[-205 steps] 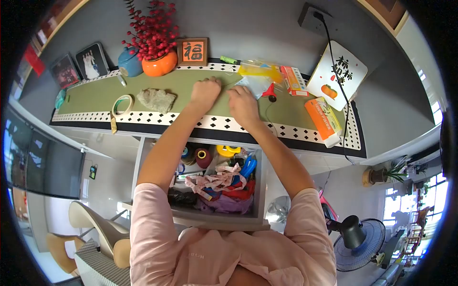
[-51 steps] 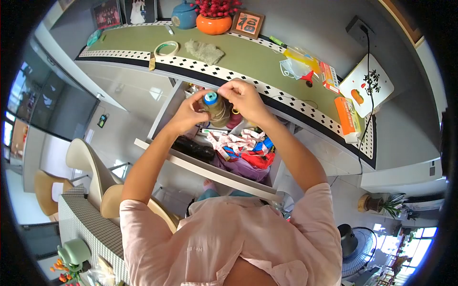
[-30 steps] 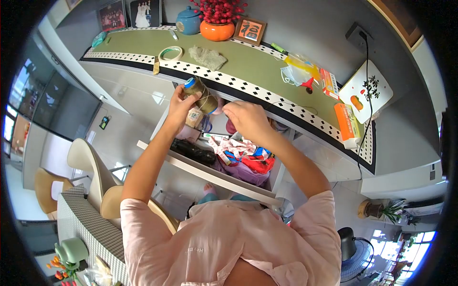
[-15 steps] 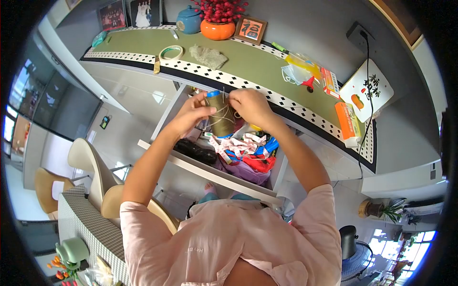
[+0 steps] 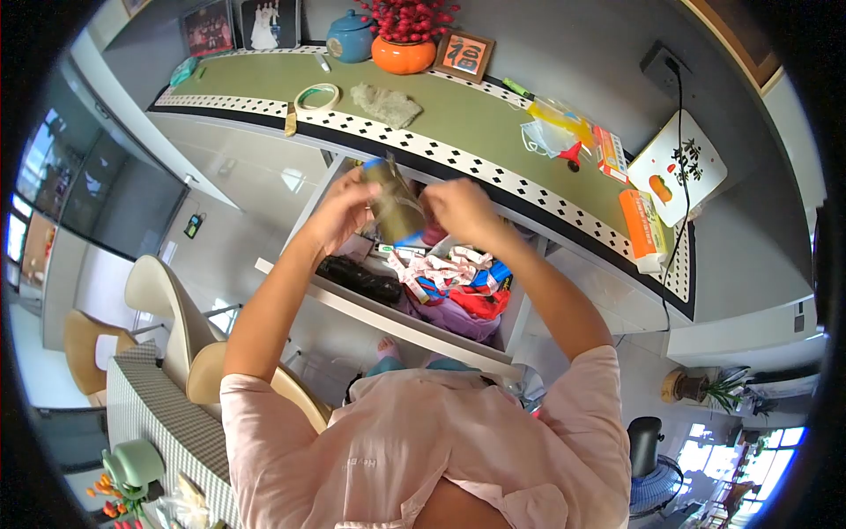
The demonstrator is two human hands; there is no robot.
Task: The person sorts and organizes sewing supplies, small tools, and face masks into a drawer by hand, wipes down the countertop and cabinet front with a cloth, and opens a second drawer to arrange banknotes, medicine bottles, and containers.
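1. Far side of the desk mat, an orange vase holds red berries.
2. Drawer open: black bag near left, patterned ribbon and red cloth right.
3. Left hand grips the olive spool, tilted above the drawer; a loosening grip could drop it.
4. Right hand, blurred, curls beside it; can't tell if it's pinching anything.
5. Thread: uneven pulling could tangle it.

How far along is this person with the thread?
The drawer is already open. The left hand holds the thread spool above it, the blurred right hand close by. Apparently left: setting down the raised spool and shutting the drawer.
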